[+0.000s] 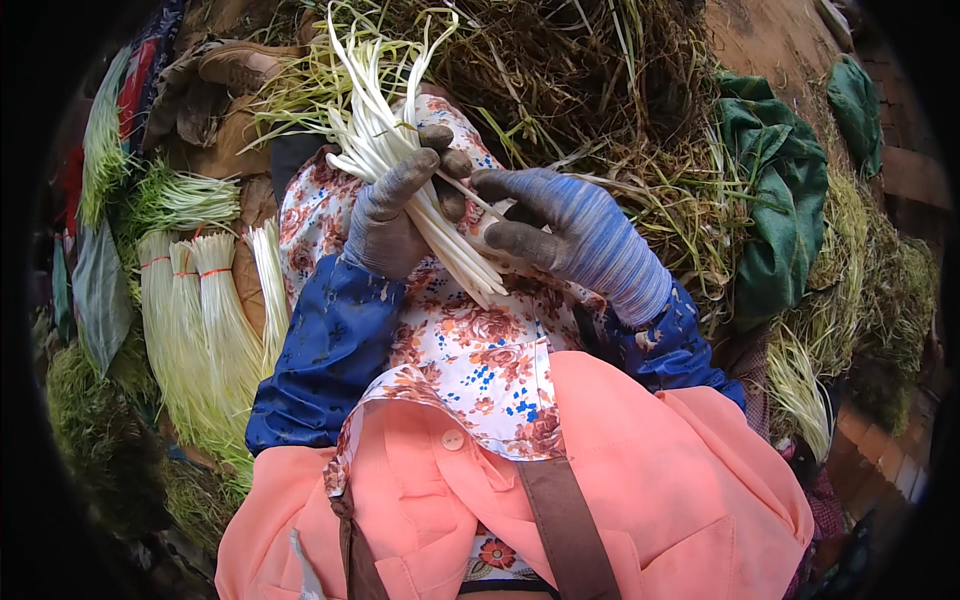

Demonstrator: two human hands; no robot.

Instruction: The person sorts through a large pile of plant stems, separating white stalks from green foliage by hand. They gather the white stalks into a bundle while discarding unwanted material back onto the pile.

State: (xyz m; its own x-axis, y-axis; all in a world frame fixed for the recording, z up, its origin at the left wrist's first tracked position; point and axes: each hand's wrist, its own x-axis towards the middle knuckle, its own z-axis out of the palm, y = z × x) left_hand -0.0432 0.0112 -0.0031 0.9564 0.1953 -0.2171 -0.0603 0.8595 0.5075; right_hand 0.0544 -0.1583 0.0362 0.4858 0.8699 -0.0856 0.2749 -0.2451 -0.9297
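My left hand (394,214), in a soiled grey-blue knit glove, grips a bunch of white-stemmed shoots (375,139) above my lap. Their stem ends point down toward me, and the thin yellow-green leaf tips spread out beyond the hand. One stalk (469,193) sticks out sideways from the bunch toward my right hand (577,229), which wears a striped blue glove with dirty fingertips. Thumb and forefinger are bent around that stalk's end; whether they pinch it is unclear. Beneath both hands lies a floral apron (480,322).
Bundles of shoots (225,277) tied with red bands lie at left, beside another bunch (187,199). Ahead spreads a heap of rooty, dry plant waste (570,75). Green cloth (780,195) lies at right, near more loose shoots (802,390). A shoe (244,66) shows at upper left.
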